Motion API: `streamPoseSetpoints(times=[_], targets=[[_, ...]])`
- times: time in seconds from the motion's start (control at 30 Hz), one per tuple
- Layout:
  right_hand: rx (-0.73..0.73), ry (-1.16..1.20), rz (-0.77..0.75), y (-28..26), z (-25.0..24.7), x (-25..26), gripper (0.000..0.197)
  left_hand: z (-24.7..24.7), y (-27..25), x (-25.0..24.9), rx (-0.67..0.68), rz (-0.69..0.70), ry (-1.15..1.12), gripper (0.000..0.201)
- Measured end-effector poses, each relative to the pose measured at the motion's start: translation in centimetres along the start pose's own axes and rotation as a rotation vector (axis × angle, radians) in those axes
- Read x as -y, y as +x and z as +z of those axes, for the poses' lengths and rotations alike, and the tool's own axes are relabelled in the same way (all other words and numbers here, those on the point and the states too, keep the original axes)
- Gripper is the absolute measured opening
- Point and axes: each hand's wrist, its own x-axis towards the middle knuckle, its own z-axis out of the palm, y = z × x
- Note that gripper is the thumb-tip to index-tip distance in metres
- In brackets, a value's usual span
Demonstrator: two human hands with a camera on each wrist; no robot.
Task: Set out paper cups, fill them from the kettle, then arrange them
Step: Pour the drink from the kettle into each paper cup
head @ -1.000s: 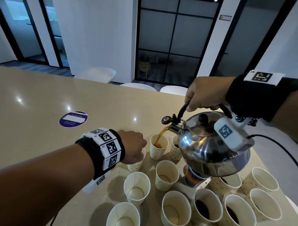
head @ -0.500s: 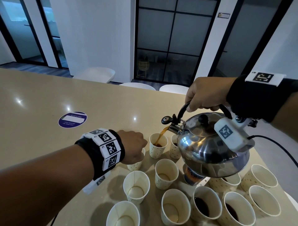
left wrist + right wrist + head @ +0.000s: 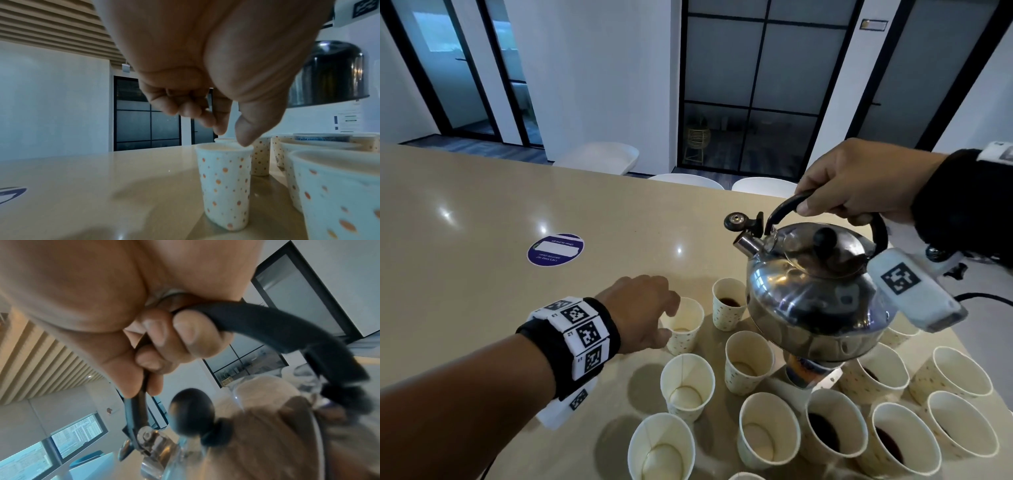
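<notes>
At the bottom of the head view stand the nearest paper cups (image 3: 661,448), white with small dots, some showing pale bottoms and others at lower right holding dark liquid (image 3: 823,435). Just above them, at left centre, the left hand (image 3: 642,313) hangs over an unfilled cup (image 3: 685,329) at the left edge of the group; in the left wrist view its fingers are loosely curled and the thumb tip (image 3: 245,138) sits at the cup's rim (image 3: 224,147), though I cannot tell for certain whether it touches. To the right of that cup stands a cup with dark liquid (image 3: 727,303). In the centre right of the frame the steel kettle (image 3: 815,294) is held in the air above the cups, spout (image 3: 748,243) towards the left with its cap flipped up. The right hand (image 3: 856,181) is clenched round the black handle (image 3: 257,324), fingers wrapped under it. Farther back on the beige table (image 3: 465,246) lies a round purple sticker (image 3: 555,249), and beyond the far edge are white chairs (image 3: 599,159).
</notes>
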Motion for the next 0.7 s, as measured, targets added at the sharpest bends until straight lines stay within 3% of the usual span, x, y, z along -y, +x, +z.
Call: streamPoseSetpoints(times=[0.4,0.53,0.7], targets=[[0.119,-0.253,-0.132,0.4,3.8,3.9,0.007,2.0,-0.5,1.2,0.036,0.004,-0.022,0.03],[0.151,-0.294,-0.137,0.5,4.7,4.9,0.007,2.6,-0.3,1.2,-0.041,-0.003,-0.044,0.02],[0.171,-0.317,-0.133,0.5,5.4,5.6,0.006,2.9,-0.1,1.2,-0.083,0.01,-0.129,0.031]])
